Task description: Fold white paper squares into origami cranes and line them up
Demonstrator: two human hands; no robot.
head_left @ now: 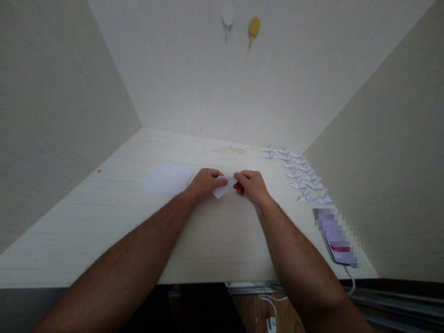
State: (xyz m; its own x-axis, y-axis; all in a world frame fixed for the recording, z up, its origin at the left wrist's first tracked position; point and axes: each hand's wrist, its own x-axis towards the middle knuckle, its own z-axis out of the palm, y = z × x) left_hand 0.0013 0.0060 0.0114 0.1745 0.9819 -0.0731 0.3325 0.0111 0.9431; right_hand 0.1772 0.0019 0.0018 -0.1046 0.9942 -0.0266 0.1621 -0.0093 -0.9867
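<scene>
Both my hands meet at the middle of a pale wooden desk (104, 222). My left hand (204, 182) and my right hand (250, 185) each pinch one side of a small folded white paper (222, 188), held just above the desk top. Fingers of both hands are curled closed on it. A flat sheet of white paper (168, 178) lies on the desk just left of my left hand.
Several small folded white paper cranes (301, 173) stand in two rows at the right back of the desk. A phone (336, 237) with a cable lies by the right front edge. Walls close in on three sides; two hooks (241, 25) hang on the back wall.
</scene>
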